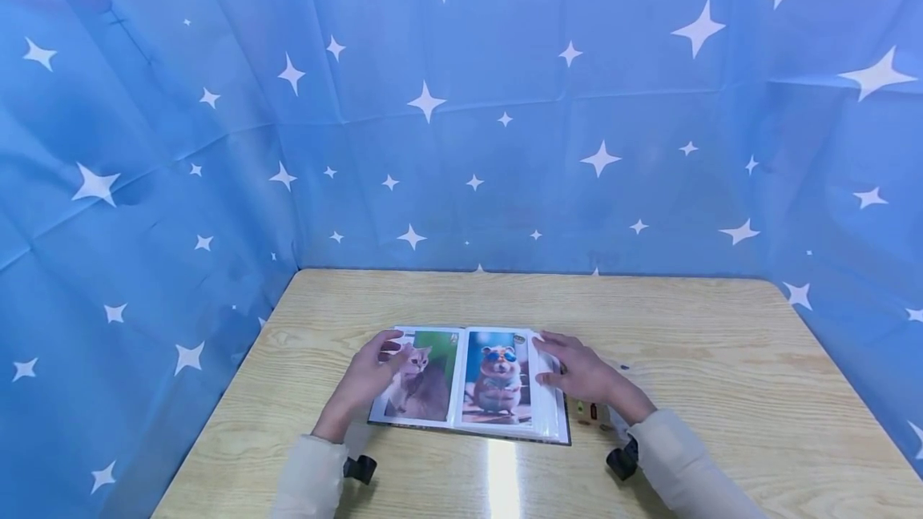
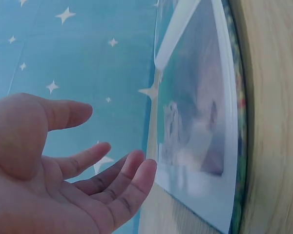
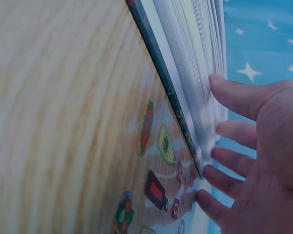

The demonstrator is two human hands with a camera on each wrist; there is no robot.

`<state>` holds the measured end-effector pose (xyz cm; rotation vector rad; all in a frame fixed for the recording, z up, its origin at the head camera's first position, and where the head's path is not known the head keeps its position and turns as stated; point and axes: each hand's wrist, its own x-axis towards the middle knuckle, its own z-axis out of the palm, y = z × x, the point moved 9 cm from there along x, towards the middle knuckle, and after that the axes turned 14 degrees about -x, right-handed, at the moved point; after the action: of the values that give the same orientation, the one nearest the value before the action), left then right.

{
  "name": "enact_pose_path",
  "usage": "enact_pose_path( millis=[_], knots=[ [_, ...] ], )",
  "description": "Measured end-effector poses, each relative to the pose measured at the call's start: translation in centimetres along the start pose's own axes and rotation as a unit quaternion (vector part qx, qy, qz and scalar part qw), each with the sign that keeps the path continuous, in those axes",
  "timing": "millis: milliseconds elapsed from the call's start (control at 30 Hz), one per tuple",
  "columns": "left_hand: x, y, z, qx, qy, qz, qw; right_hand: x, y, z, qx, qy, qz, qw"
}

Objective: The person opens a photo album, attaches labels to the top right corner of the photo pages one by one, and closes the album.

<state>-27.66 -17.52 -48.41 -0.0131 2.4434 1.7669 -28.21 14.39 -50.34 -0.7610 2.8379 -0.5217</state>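
Observation:
An opened photo album [image 1: 550, 415] lies on the wooden table, with white page margins and a dark patterned cover edge. Its left page holds a cat picture [image 1: 427, 395], and its right page shows a hamster in sunglasses [image 1: 497, 387]. My left hand [image 1: 369, 379] is over the album's left edge, its fingers loosely spread with nothing between them in the left wrist view. At the opposite edge, my right hand [image 1: 580, 371] has its thumb and fingertips at the page edges [image 3: 205, 73], fingers relaxed. Part of the cat picture is covered by my left hand.
A clear sheet of food stickers [image 3: 157, 192] lies on the table beside the album's right edge, partly hidden by my right wrist in the head view. Behind the wooden table [image 1: 685, 319] hangs a blue curtain [image 1: 505, 166] with white stars, which also runs along both sides.

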Motion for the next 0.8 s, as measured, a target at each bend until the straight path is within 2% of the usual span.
enact_pose_path(
  millis=[100, 300, 800],
  knots=[
    [0.2, -0.7, -0.6, -0.005, 0.013, -0.021, 0.9997, 0.0, 0.1, 0.1, 0.002, -0.001, 0.0, 1.0],
    [0.6, -1.7, -1.2, -0.005, 0.028, -0.041, 0.9988, -0.1, 0.2, 0.1, 0.008, -0.001, 0.0, 1.0],
    [1.0, -3.0, -1.6, 0.012, 0.039, -0.052, 0.9978, -0.3, -0.1, -0.1, 0.014, 0.002, 0.0, 1.0]
  ],
)
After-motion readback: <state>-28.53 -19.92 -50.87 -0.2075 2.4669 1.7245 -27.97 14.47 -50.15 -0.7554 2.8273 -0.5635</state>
